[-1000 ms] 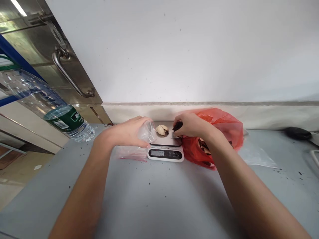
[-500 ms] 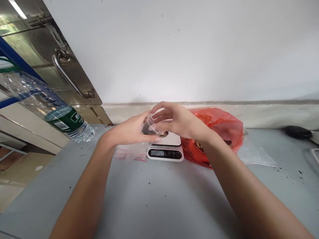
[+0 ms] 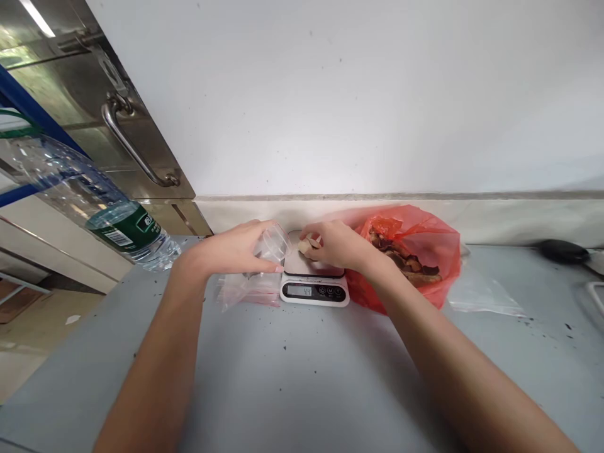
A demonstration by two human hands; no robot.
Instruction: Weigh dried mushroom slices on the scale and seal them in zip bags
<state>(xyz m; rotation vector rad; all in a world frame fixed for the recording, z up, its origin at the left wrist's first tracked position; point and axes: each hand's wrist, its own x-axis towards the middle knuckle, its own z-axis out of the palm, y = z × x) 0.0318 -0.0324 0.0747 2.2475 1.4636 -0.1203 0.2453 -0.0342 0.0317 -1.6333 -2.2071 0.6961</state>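
My left hand holds a small clear plastic bag by its mouth, left of the scale, with some dark pieces visible inside it. My right hand is over the plate of a white digital kitchen scale, its fingers pinching pale brown dried slices. The lit display seems to read 44. Right of the scale lies a crumpled red plastic bag, open, holding dark brown dried slices; my right forearm passes in front of it.
Flat clear zip bags lie left of the scale, another clear bag right of the red one. A large water bottle stands at the left. A black object sits far right, and a white wall rises behind the table.
My right hand has moved from the clear bag's mouth down to the scale plate and closed on slices there. My left hand has shifted slightly left with the bag. The display reading has changed.
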